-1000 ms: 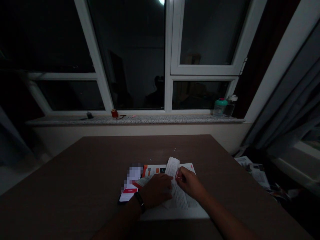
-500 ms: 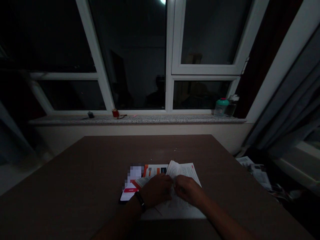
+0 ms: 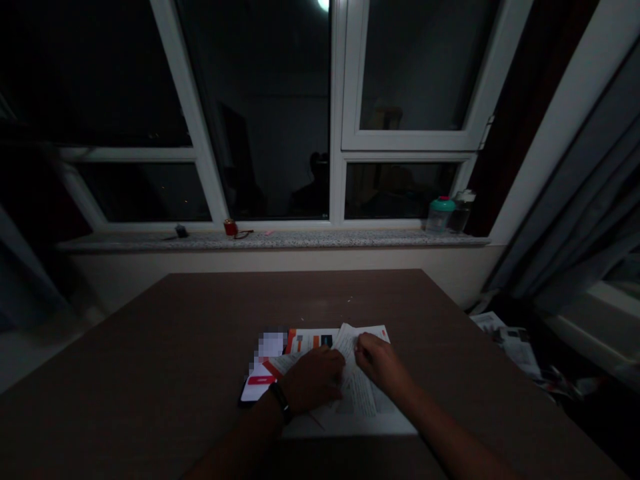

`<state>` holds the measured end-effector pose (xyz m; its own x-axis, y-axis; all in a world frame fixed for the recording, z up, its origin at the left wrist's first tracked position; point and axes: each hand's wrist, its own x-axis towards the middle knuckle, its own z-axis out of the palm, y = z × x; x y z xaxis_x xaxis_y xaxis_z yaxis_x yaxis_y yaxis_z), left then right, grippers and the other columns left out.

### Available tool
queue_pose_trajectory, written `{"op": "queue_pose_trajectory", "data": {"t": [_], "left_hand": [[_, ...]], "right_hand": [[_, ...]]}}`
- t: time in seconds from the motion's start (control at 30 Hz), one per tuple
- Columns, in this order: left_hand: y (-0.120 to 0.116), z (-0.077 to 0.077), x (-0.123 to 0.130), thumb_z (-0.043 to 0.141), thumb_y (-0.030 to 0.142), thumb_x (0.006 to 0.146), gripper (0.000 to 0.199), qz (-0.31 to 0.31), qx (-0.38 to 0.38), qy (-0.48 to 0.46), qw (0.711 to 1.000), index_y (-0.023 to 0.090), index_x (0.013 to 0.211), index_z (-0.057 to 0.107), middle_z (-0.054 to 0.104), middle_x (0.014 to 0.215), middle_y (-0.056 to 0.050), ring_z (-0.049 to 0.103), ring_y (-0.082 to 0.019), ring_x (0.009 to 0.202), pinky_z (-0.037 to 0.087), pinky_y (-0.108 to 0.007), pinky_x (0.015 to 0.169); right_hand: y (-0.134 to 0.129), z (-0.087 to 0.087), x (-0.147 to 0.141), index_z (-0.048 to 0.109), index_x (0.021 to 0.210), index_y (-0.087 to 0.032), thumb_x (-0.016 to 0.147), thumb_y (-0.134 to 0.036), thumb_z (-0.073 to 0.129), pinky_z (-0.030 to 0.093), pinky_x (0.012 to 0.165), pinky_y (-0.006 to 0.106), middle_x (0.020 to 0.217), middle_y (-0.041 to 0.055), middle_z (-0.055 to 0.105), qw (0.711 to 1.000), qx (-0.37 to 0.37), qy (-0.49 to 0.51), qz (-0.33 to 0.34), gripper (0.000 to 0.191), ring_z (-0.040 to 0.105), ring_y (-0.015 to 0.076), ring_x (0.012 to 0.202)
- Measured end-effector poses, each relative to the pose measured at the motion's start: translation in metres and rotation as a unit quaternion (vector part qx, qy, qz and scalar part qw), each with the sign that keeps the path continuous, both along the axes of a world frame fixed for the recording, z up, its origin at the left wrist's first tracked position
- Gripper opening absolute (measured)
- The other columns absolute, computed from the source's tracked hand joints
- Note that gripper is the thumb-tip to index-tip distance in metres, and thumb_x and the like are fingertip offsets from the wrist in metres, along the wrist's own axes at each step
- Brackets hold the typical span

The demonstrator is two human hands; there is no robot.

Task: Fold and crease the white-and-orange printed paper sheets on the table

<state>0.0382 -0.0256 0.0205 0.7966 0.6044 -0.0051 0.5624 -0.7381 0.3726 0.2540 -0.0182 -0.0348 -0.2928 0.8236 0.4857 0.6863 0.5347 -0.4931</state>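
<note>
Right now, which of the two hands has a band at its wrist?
The left hand, over the papers: a dark band circles its wrist. The right hand's wrist is bare.

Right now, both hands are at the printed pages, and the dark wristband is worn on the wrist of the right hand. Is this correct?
Not quite: the head view shows the dark wristband on the wrist of the left hand. That hand and the right hand are both at the printed pages.
</note>
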Motion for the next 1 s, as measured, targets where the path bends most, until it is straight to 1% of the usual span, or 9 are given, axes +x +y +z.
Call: {"op": "queue_pose_trajectory", "data": {"t": [0.07, 0.1, 0.17, 0.3, 0.4, 0.47, 0.63, 0.77, 1.0], "left_hand": [[0.001, -0.005, -0.002, 0.073, 0.028, 0.082, 0.038, -0.016, 0.028, -0.034, 0.999, 0.024, 0.116, 0.058, 0.059, 0.117, -0.003, 0.051, -0.024, 0.108, 0.040, -0.035, 0.094], [0.002, -0.008, -0.002, 0.074, 0.029, 0.081, 0.047, -0.022, 0.037, -0.035, 0.998, 0.026, 0.123, 0.055, 0.059, 0.117, -0.002, 0.050, -0.024, 0.109, 0.039, -0.036, 0.094], [0.003, -0.013, -0.003, 0.076, 0.030, 0.079, 0.051, -0.029, 0.054, -0.032, 0.998, 0.028, 0.126, 0.054, 0.058, 0.120, -0.003, 0.050, -0.025, 0.109, 0.039, -0.037, 0.094], [0.003, -0.018, -0.003, 0.075, 0.033, 0.080, 0.051, -0.029, 0.057, -0.030, 0.998, 0.028, 0.127, 0.056, 0.056, 0.123, -0.004, 0.049, -0.027, 0.112, 0.040, -0.039, 0.094], [0.003, -0.018, -0.005, 0.075, 0.033, 0.081, 0.051, -0.035, 0.050, -0.048, 0.997, 0.028, 0.128, 0.055, 0.053, 0.132, -0.005, 0.045, -0.028, 0.122, 0.035, -0.042, 0.102], [0.003, -0.017, -0.006, 0.076, 0.032, 0.080, 0.049, -0.036, 0.040, -0.050, 0.997, 0.028, 0.125, 0.057, 0.050, 0.136, -0.005, 0.042, -0.028, 0.126, 0.033, -0.043, 0.105], [0.002, -0.016, -0.006, 0.076, 0.028, 0.079, 0.043, -0.033, 0.032, -0.049, 0.998, 0.025, 0.119, 0.059, 0.052, 0.136, -0.005, 0.044, -0.027, 0.125, 0.034, -0.043, 0.104], [0.002, -0.015, -0.007, 0.075, 0.029, 0.080, 0.041, -0.032, 0.028, -0.048, 0.998, 0.026, 0.118, 0.058, 0.051, 0.137, -0.005, 0.044, -0.028, 0.126, 0.034, -0.044, 0.104], [0.002, -0.013, -0.006, 0.077, 0.028, 0.078, 0.042, -0.028, 0.024, -0.040, 0.999, 0.025, 0.116, 0.059, 0.051, 0.138, -0.004, 0.044, -0.027, 0.126, 0.035, -0.043, 0.104]], "right_hand": [[-0.001, 0.001, 0.001, 0.044, 0.072, -0.020, 0.080, -0.010, 0.046, 0.036, 0.062, 0.023, 0.071, -0.0005, 0.053, 0.999, -0.024, 0.023, -0.006, 0.013, 0.051, 0.0142, 0.066], [-0.001, 0.002, 0.002, 0.044, 0.072, -0.020, 0.080, -0.011, 0.047, 0.036, 0.060, 0.023, 0.070, -0.0011, 0.053, 0.999, -0.037, 0.036, -0.010, 0.013, 0.051, 0.0138, 0.064], [-0.003, 0.004, 0.003, 0.044, 0.072, -0.020, 0.081, -0.013, 0.049, 0.035, 0.058, 0.022, 0.066, -0.0026, 0.051, 0.996, -0.056, 0.062, -0.016, 0.013, 0.049, 0.0129, 0.061], [-0.006, 0.003, 0.006, 0.045, 0.073, -0.020, 0.079, -0.014, 0.053, 0.034, 0.056, 0.021, 0.064, -0.0044, 0.050, 0.993, -0.078, 0.087, -0.011, 0.012, 0.048, 0.0118, 0.059], [-0.009, -0.001, 0.007, 0.048, 0.075, -0.020, 0.079, -0.014, 0.054, 0.035, 0.055, 0.020, 0.065, -0.0047, 0.051, 0.992, -0.094, 0.089, 0.011, 0.010, 0.049, 0.0116, 0.058], [-0.010, -0.004, 0.006, 0.048, 0.076, -0.020, 0.079, -0.014, 0.054, 0.035, 0.055, 0.020, 0.065, -0.0050, 0.051, 0.991, -0.100, 0.089, 0.029, 0.010, 0.049, 0.0113, 0.058], [-0.013, -0.003, 0.005, 0.047, 0.073, -0.020, 0.077, -0.010, 0.054, 0.034, 0.056, 0.019, 0.065, -0.0049, 0.052, 0.992, -0.091, 0.071, 0.047, 0.013, 0.049, 0.0110, 0.059], [-0.011, 0.002, 0.004, 0.047, 0.072, -0.020, 0.077, -0.009, 0.051, 0.035, 0.059, 0.020, 0.070, -0.0028, 0.055, 0.996, -0.065, 0.060, 0.022, 0.013, 0.052, 0.0120, 0.064], [0.001, 0.004, 0.008, 0.045, 0.067, -0.020, 0.078, -0.010, 0.046, 0.032, 0.058, 0.022, 0.066, -0.0016, 0.052, 0.998, -0.025, 0.031, -0.045, 0.014, 0.049, 0.0134, 0.061]]}}
